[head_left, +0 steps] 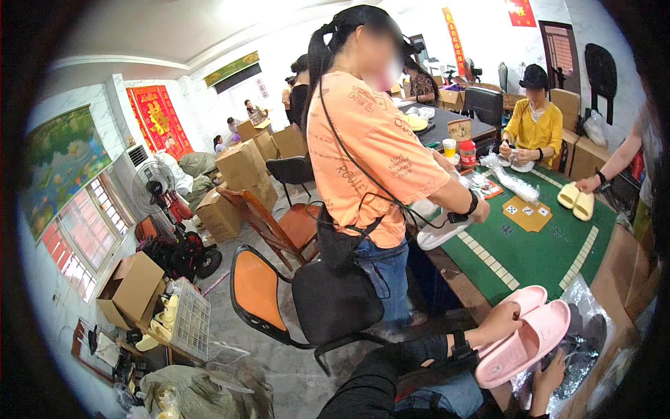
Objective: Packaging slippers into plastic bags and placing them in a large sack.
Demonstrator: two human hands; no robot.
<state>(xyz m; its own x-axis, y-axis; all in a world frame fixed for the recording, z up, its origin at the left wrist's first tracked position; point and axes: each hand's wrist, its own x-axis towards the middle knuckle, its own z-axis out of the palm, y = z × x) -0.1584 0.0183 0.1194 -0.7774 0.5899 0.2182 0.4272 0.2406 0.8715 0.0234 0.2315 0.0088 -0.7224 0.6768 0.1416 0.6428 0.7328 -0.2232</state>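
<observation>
At the lower right, a pair of pink slide slippers is tilted over the near edge of the green table. My left hand, in a black sleeve, is closed on the slippers, with its fingers curled at the edge between the two. Below them my right hand is close to the front slipper's underside and a clear plastic bag. Most of its fingers are hidden, so I cannot make out what it holds. A dark item shows through or beside the bag.
The green table mat bears printed tile shapes. A co-worker's hand touches yellow slippers. A person in an orange shirt stands at the left by a black chair; another in yellow sits opposite. Cartons stand behind.
</observation>
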